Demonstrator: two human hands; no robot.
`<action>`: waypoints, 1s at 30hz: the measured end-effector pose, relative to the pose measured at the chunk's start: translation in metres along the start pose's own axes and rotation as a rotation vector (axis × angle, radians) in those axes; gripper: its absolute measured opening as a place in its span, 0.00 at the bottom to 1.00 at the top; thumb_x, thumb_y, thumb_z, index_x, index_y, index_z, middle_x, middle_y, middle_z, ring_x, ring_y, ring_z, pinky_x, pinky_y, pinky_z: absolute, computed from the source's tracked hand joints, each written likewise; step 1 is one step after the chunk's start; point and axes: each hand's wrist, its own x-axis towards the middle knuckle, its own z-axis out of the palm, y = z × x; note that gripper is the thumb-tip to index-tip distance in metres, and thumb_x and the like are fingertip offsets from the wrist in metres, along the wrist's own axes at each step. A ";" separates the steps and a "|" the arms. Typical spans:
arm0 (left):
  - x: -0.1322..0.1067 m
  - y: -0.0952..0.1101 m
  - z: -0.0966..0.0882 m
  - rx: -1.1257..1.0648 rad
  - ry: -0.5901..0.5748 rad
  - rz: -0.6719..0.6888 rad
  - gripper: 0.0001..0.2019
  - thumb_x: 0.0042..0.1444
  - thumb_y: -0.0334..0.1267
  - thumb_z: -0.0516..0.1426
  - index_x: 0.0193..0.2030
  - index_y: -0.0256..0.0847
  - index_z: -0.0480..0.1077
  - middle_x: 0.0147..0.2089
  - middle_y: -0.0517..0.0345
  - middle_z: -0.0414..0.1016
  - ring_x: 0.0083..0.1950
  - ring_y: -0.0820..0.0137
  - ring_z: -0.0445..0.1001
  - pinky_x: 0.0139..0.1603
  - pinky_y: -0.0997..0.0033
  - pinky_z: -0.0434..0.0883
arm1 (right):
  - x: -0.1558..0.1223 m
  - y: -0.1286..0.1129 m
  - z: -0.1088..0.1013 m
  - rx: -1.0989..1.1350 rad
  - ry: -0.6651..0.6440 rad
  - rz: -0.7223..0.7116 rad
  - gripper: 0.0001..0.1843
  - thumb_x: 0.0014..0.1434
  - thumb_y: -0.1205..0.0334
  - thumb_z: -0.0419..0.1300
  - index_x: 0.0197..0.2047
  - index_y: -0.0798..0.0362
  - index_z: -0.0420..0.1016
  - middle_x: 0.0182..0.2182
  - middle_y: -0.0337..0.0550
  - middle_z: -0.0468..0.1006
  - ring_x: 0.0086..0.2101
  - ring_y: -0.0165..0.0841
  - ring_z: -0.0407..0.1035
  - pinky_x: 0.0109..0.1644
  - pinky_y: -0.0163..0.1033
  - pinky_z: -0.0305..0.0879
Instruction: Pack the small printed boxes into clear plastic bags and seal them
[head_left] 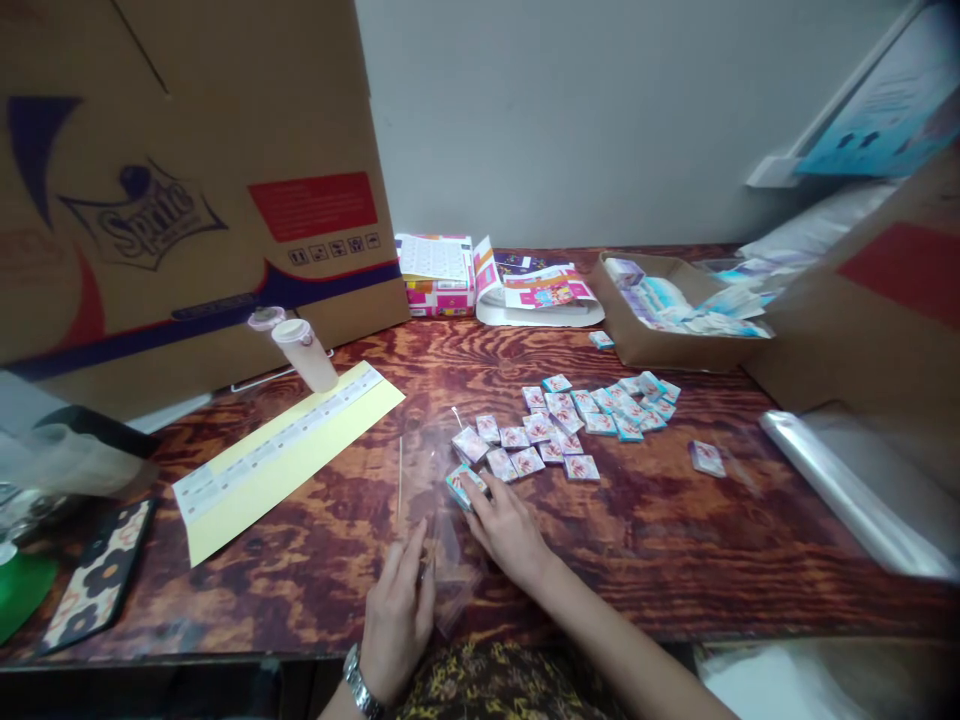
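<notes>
My right hand (pixel 511 530) has its fingers closed on a small blue-edged box (pixel 459 486) at the near left end of a loose group of similar boxes. My left hand (pixel 397 605), with a metal watch on the wrist, is closed on the edge of a clear plastic bag (pixel 453 572). The bag lies flat on the table between both hands, and its outline is faint. Just beyond the right fingertips lie several small white and purple boxes (pixel 526 461). Farther right, more boxes with blue sides (pixel 630 427) are piled together.
A yellow sheet with labels (pixel 300 462) and a lidded plastic bottle (pixel 306 358) are at left, before a large Sprite carton (pixel 202 150). A phone with a flowered case (pixel 101 575) lies near the left edge. An open cardboard box (pixel 660 345) and rolled plastic (pixel 847 495) are at right.
</notes>
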 end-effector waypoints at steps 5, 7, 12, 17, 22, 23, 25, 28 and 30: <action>0.002 -0.001 0.001 -0.048 -0.001 -0.028 0.22 0.59 0.33 0.47 0.61 0.39 0.53 0.52 0.45 0.67 0.52 0.67 0.69 0.49 0.70 0.69 | 0.009 -0.005 0.016 0.118 0.064 -0.027 0.26 0.60 0.64 0.50 0.62 0.50 0.55 0.49 0.52 0.64 0.48 0.39 0.63 0.50 0.44 0.66; 0.003 0.000 0.002 -0.054 -0.009 -0.038 0.23 0.59 0.33 0.47 0.61 0.39 0.52 0.53 0.45 0.66 0.52 0.66 0.68 0.49 0.69 0.69 | 0.012 -0.005 0.024 0.091 0.078 -0.050 0.25 0.61 0.63 0.50 0.61 0.50 0.56 0.49 0.53 0.64 0.47 0.40 0.64 0.50 0.46 0.66; 0.002 0.002 0.004 -0.074 -0.028 -0.024 0.23 0.59 0.32 0.47 0.61 0.39 0.52 0.52 0.46 0.67 0.52 0.68 0.68 0.50 0.70 0.69 | 0.019 -0.002 0.041 0.014 0.127 -0.033 0.25 0.59 0.62 0.53 0.60 0.50 0.58 0.47 0.54 0.63 0.43 0.39 0.65 0.44 0.44 0.69; -0.004 0.004 0.006 -0.106 -0.073 0.010 0.23 0.58 0.30 0.47 0.62 0.38 0.52 0.53 0.46 0.68 0.53 0.69 0.68 0.50 0.72 0.68 | 0.023 0.002 0.054 -0.079 0.141 0.022 0.25 0.59 0.61 0.53 0.59 0.52 0.60 0.45 0.54 0.63 0.40 0.37 0.66 0.40 0.39 0.70; -0.005 0.004 0.009 -0.052 -0.063 0.059 0.21 0.58 0.30 0.47 0.60 0.37 0.55 0.55 0.45 0.67 0.57 0.67 0.65 0.54 0.70 0.67 | 0.025 0.006 0.059 -0.212 0.119 0.064 0.27 0.58 0.58 0.55 0.60 0.49 0.59 0.45 0.54 0.65 0.41 0.39 0.65 0.39 0.40 0.68; -0.005 0.004 0.009 -0.049 -0.057 0.059 0.21 0.58 0.30 0.47 0.60 0.36 0.55 0.55 0.45 0.67 0.57 0.67 0.65 0.53 0.71 0.67 | 0.024 0.006 0.057 -0.223 0.115 0.067 0.28 0.57 0.57 0.56 0.60 0.49 0.58 0.46 0.55 0.65 0.41 0.40 0.65 0.38 0.40 0.68; -0.003 0.005 0.007 -0.061 -0.049 0.047 0.22 0.58 0.30 0.47 0.60 0.36 0.55 0.54 0.45 0.68 0.55 0.68 0.67 0.53 0.71 0.67 | 0.017 0.007 0.050 -0.222 0.128 0.044 0.28 0.58 0.56 0.55 0.61 0.50 0.58 0.47 0.56 0.65 0.43 0.41 0.64 0.40 0.41 0.67; -0.002 0.007 0.005 -0.094 -0.062 0.020 0.22 0.58 0.30 0.47 0.61 0.37 0.54 0.53 0.46 0.68 0.53 0.69 0.68 0.52 0.72 0.68 | 0.004 0.008 0.039 -0.157 0.149 -0.061 0.21 0.60 0.61 0.52 0.57 0.50 0.63 0.45 0.52 0.68 0.41 0.36 0.65 0.43 0.39 0.64; -0.002 0.007 0.004 -0.102 -0.068 0.015 0.22 0.59 0.31 0.47 0.61 0.37 0.54 0.52 0.46 0.69 0.52 0.70 0.69 0.51 0.73 0.68 | 0.000 0.007 0.038 -0.096 0.094 -0.115 0.15 0.61 0.63 0.50 0.51 0.50 0.69 0.40 0.48 0.71 0.38 0.33 0.66 0.43 0.37 0.62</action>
